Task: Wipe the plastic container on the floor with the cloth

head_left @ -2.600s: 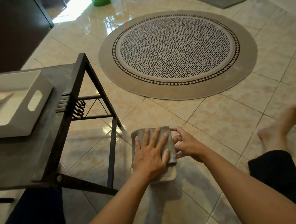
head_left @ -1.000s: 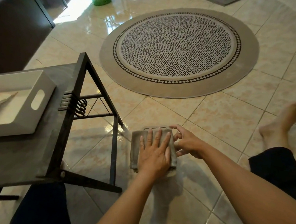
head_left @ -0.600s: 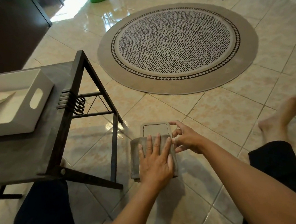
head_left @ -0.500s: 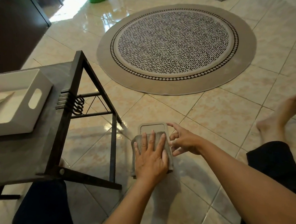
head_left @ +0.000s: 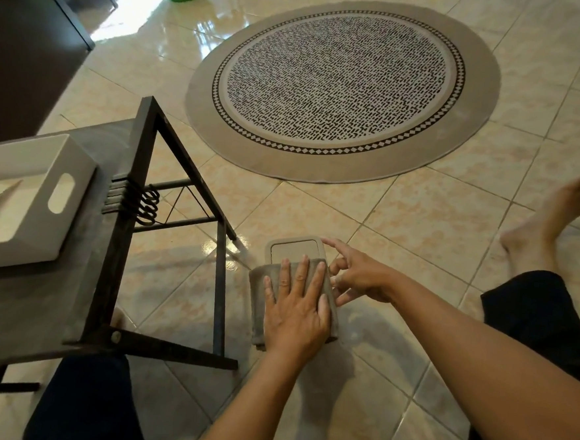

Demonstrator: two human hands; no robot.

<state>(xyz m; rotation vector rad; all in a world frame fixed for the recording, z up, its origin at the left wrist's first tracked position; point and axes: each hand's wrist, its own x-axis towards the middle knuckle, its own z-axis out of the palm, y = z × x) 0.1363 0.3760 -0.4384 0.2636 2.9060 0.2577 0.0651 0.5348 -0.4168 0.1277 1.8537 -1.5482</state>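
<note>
Your left hand (head_left: 296,306) lies flat, fingers spread, pressing the folded grey cloth (head_left: 259,293) down on the beige rectangular plastic container (head_left: 293,249), whose far end shows at 12 o'clock from your fingertips. Your right hand (head_left: 358,276), at 2 o'clock from the left, rests loosely open with fingertips touching the container's right edge. It sits on the glossy cream floor tiles (head_left: 419,222), with the black metal table frame (head_left: 138,216) at 9 o'clock and the round patterned rug (head_left: 343,82) at 12 o'clock.
</note>
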